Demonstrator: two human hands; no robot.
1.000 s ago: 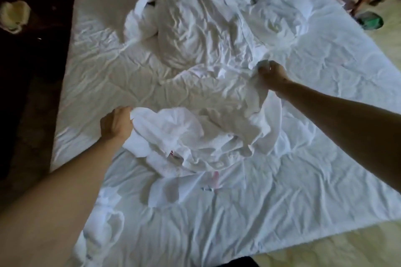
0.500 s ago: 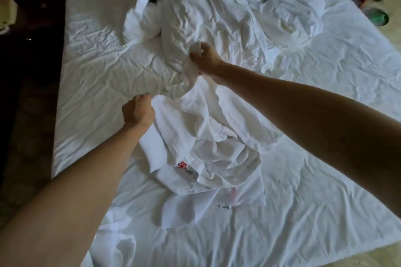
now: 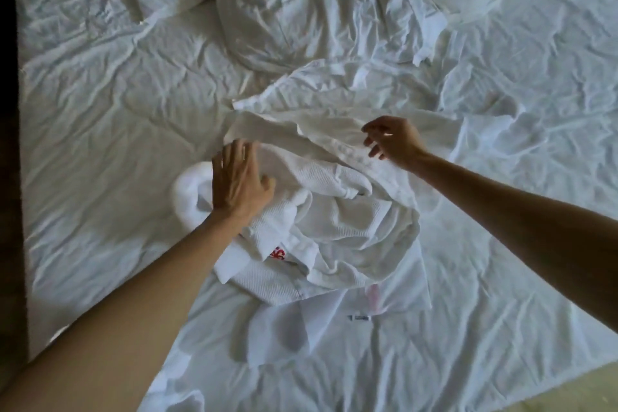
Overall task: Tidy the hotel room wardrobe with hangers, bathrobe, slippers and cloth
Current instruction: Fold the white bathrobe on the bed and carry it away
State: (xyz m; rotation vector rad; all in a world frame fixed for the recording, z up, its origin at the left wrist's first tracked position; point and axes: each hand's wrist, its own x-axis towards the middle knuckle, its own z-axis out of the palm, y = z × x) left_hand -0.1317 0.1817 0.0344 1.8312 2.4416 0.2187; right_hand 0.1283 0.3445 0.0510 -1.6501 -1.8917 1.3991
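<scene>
Rumpled white bed (image 3: 100, 117), bathrobe (image 3: 334, 224) heaped under left hand's (image 3: 239, 182) flat fingers (image 3: 234, 152), right hand's (image 3: 396, 140) fingers loose just above.

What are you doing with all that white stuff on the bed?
A person is sorting out a white bathrobe that lies crumpled on the bed. The left hand rests flat on the robe's left side, fingers straight. The right hand hovers over a folded edge with loosely curled fingers, gripping nothing. A red logo shows on the robe. A rumpled duvet is heaped further up the bed. The robe is not folded or hung yet.
</scene>
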